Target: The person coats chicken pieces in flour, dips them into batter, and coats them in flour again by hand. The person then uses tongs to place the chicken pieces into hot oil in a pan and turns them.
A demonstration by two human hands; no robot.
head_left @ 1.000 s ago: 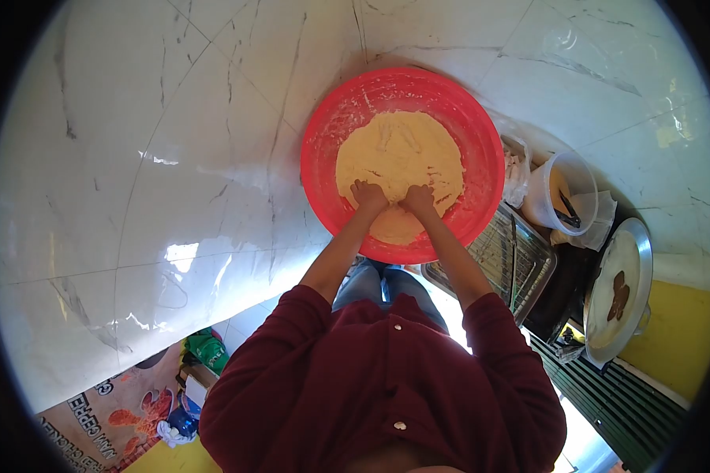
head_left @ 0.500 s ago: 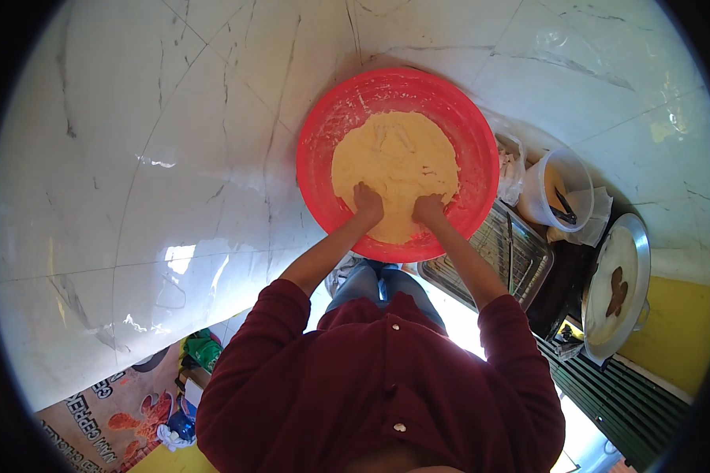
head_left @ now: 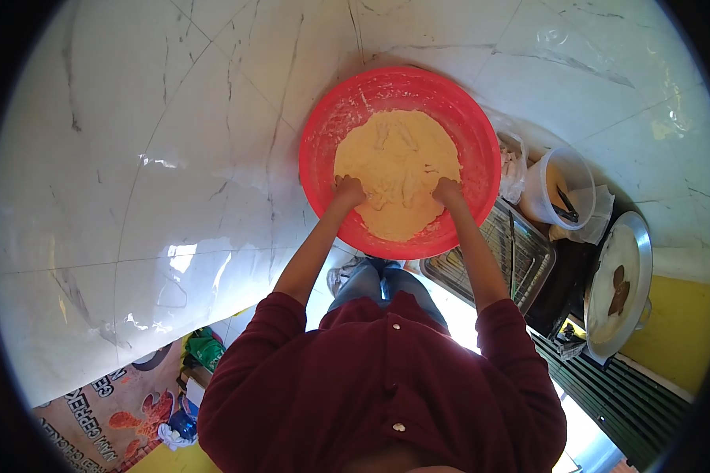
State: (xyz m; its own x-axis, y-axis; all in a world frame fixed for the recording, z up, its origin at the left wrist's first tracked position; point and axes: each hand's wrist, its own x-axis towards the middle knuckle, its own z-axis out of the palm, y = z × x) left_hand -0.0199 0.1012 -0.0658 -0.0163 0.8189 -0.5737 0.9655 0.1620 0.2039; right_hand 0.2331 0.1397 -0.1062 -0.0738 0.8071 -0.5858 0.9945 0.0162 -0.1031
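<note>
A large red basin [head_left: 317, 150] holds a wide bed of pale yellow flour [head_left: 402, 225]. Several lumpy, flour-coated pieces [head_left: 395, 135] show at its far side and middle; what they are under the coating I cannot make out. My left hand [head_left: 350, 191] reaches into the flour at the left side, its fingers mostly buried. Opposite it, at the right side, my right hand [head_left: 447, 191] dips into the flour too, and its fingers are hidden.
Right of the basin are a metal tray with a rack [head_left: 489, 248], a plastic bag [head_left: 511, 169] and a clear bucket [head_left: 538, 189] with black-handled tongs [head_left: 566, 206]. Further right is a wide metal pan [head_left: 605, 335] with brown pieces [head_left: 619, 292]. Marbled tiled walls [head_left: 189, 142] rise behind.
Both hands have moved apart, the left outward to the left, the right outward to the right and slightly away from the body. Coated lumps now show in the middle of the flour.
</note>
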